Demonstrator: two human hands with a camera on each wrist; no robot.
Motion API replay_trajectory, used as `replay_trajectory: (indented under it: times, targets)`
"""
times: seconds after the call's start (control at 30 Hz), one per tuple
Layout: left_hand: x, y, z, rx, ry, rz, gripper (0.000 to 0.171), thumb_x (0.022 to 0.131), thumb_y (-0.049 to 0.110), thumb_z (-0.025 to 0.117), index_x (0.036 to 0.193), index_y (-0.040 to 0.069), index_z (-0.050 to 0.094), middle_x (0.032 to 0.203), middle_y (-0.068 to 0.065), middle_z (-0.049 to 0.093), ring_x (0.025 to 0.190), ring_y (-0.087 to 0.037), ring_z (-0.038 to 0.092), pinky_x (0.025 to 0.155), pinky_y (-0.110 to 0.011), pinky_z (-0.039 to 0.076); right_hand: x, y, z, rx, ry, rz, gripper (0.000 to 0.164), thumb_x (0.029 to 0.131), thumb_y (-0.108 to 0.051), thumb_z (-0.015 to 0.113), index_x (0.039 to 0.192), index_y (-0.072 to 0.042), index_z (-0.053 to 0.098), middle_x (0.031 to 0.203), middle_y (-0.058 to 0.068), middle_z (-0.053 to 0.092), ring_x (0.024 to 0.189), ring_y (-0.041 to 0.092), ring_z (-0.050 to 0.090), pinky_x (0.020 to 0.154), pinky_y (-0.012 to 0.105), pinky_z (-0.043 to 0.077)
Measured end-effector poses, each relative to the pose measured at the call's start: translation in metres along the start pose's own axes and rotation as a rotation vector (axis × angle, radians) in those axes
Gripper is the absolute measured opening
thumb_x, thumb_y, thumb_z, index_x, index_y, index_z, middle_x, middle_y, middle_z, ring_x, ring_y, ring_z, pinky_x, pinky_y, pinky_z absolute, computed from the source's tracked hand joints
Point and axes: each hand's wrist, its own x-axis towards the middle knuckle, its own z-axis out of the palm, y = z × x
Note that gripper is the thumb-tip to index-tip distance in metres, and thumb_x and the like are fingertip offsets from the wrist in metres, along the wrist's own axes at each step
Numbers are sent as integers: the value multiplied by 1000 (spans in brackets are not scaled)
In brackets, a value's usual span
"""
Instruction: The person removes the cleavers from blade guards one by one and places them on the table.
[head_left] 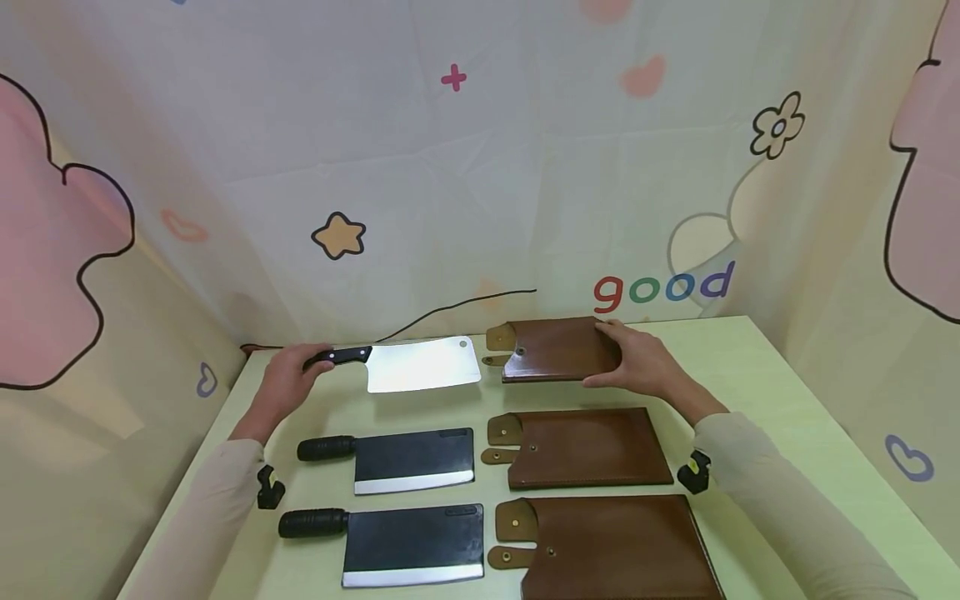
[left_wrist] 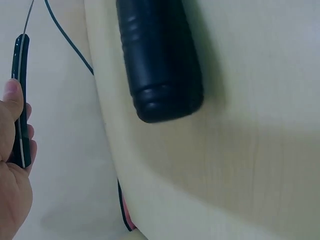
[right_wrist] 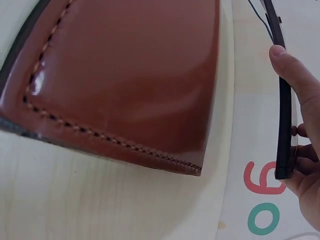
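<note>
My left hand (head_left: 285, 382) grips the black riveted handle (left_wrist: 21, 100) of a cleaver (head_left: 423, 365) with a shiny blade, held above the far left of the table. The blade points right, its tip close to a brown leather sheath (head_left: 562, 350). That sheath is held at its right end by my right hand (head_left: 637, 360), thumb on the near edge and fingers at the far side. In the right wrist view the held sheath (right_wrist: 284, 125) appears edge-on. Its open end, with a tan strap and flap, faces the cleaver.
Two dark cleavers (head_left: 414, 458) with black ribbed handles lie in a column nearer me. Beside them lie two more brown sheaths (head_left: 592, 450), straps to the left. A patterned cloth (head_left: 480, 192) hangs behind the pale table (head_left: 750, 392).
</note>
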Motion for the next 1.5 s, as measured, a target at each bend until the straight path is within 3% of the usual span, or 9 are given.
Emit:
replay_trajectory:
  times: [0.33,0.7,1.07,1.5]
  targets:
    - [-8,-15,6,-16,-55,2,33,98,10,69,126,-6,67,116,-26,70,101,-39,63,85,-56,48,2,5,14,12,-28,5,111,71,-51,91,156,-2,39,157,25,41,140,47,44,108,62,41]
    - [-15,-22,12,-29,-69,-4,33,98,11,69,126,-7,67,121,-28,69,111,-47,62,95,-63,46,4,0,23,-3,-72,-29,109,70,-54,91,154,-2,43,149,23,51,130,43,55,104,59,47]
    - [-17,-31,18,-39,-99,-17,34,97,12,69,126,-6,67,121,-28,69,110,-46,63,94,-62,47,7,-2,27,-38,-101,-34,110,71,-56,90,152,2,44,151,26,48,131,46,54,106,59,46]
    - [-17,-37,25,-21,-203,-41,34,98,13,68,126,-7,67,125,-29,66,122,-49,58,102,-62,44,11,-2,26,-71,-155,-23,111,71,-61,87,151,3,45,146,25,53,129,44,55,107,58,45]
